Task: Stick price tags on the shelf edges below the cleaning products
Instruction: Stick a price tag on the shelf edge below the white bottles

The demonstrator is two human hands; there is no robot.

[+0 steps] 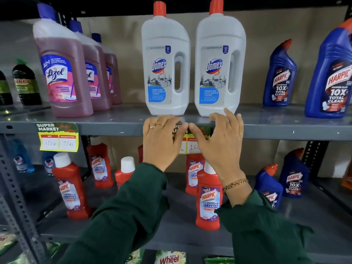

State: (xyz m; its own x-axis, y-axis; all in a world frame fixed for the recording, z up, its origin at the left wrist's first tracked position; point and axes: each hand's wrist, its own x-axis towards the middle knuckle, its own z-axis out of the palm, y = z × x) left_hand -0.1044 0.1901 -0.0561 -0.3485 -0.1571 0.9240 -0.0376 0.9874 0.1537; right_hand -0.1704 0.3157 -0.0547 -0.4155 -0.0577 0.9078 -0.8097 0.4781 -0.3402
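Observation:
A green and yellow price tag [190, 144] lies against the grey shelf edge [285, 131] below two white Domex bottles [165, 61]. My left hand [162, 141] and my right hand [221, 141] both press flat on this tag, fingers spread, thumbs meeting over its top. Most of the tag is hidden by my hands; only its middle shows. Another price tag [58, 137] is stuck on the same shelf edge at the left, below the pink Lizol bottles [62, 71].
Blue Harpic bottles [279, 75] stand at the right of the upper shelf, dark green bottles [26, 84] at the far left. Red Harpic bathroom cleaner bottles [208, 197] fill the lower shelf. A perforated metal upright [13, 187] runs down the left side.

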